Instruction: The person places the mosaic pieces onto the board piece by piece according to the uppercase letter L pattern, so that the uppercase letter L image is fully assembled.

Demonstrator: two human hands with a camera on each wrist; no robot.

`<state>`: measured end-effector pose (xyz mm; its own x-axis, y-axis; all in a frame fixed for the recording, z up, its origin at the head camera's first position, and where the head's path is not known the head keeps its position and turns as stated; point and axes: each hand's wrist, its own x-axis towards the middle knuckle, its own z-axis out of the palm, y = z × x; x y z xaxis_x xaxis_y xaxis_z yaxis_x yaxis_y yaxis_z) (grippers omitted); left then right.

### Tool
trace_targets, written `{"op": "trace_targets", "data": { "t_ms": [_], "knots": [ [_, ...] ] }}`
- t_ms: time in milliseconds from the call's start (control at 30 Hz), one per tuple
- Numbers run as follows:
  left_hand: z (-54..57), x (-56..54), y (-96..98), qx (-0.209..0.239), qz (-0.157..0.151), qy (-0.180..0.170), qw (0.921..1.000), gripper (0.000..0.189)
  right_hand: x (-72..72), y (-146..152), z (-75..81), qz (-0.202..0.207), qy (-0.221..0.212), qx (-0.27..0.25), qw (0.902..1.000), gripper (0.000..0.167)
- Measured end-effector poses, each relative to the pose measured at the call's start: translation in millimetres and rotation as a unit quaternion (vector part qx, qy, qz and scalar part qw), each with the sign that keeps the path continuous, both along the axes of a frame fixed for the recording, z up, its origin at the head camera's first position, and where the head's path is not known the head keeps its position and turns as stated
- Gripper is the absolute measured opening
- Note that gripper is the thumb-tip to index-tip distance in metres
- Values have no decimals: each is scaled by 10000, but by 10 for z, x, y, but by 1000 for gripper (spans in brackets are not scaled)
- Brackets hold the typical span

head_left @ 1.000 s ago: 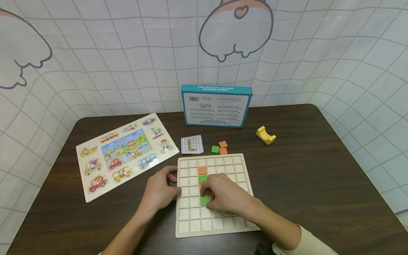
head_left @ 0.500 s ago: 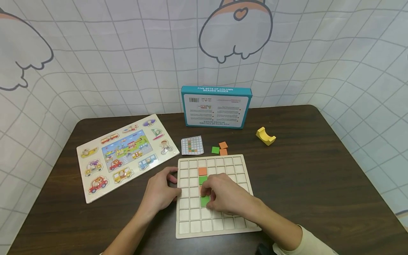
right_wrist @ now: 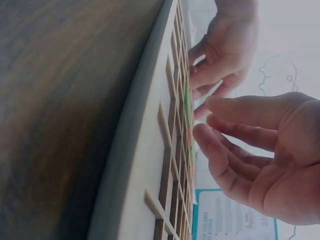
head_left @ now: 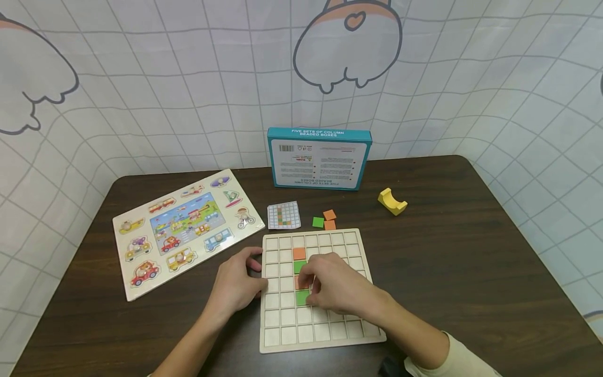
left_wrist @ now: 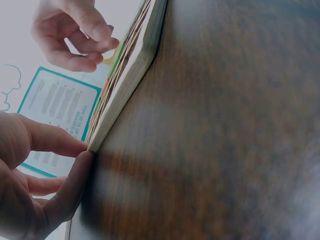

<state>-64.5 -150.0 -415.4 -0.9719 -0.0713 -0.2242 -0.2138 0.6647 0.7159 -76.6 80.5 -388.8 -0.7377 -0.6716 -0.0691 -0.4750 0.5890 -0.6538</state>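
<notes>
A pale wooden grid board lies on the table with a column of orange and green square tiles in its third column from the left. My left hand holds the board's left edge, thumb and index fingertips right at the rim in the left wrist view. Over the board is my right hand, fingers loosely bent beside the lower orange tile and the lowest green tile. In the right wrist view, no tile shows between its thumb and fingertips. The upper orange tile and green tile sit above.
Beyond the board lie a pattern card, a loose green tile and two orange tiles. A teal-edged box stands behind. At left lies a vehicle puzzle board; a yellow curved block is at right.
My right hand has shifted slightly up and right, away from the tile column, uncovering more of the lower orange tile. The left hand stays at the board's edge.
</notes>
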Motion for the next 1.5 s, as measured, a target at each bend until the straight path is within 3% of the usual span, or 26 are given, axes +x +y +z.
{"op": "trace_targets", "data": {
  "t_ms": [467,833,1200,1500],
  "knots": [
    [10,4,-4,-99,-45,82,9999,68,-45,61,52,-114,379,62,9992,19],
    [7,-1,-5,-86,-11,36,10000,68,-112,119,102,-333,221,152,9991,19],
    [-12,3,-21,42,-3,77,10000,70,-298,278,200,-831,60,27,9965,19],
    [-13,3,-10,105,15,49,9999,68,-502,380,230,-945,103,-69,9955,19]
  ]
}}
